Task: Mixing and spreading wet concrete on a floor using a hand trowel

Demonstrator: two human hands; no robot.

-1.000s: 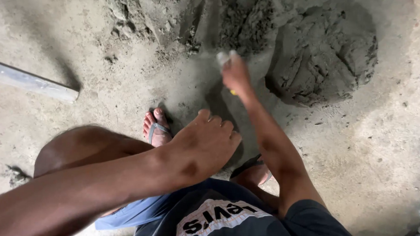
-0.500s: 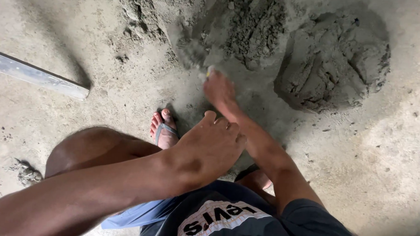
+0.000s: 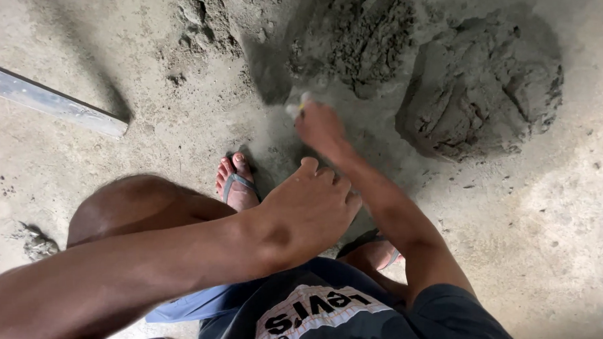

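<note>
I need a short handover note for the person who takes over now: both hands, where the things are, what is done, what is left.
Left hand: empty, fingers loose, hanging over the knee.
Right hand: closed on a small tool handle, its working end blurred, at the edge of the loose mortar pile.
Shaped mortar mound sits to the right, apart from the hand. Metal straightedge lies far left, untouched.
Done: one mound formed. Left: the loose pile is still rough.
</note>
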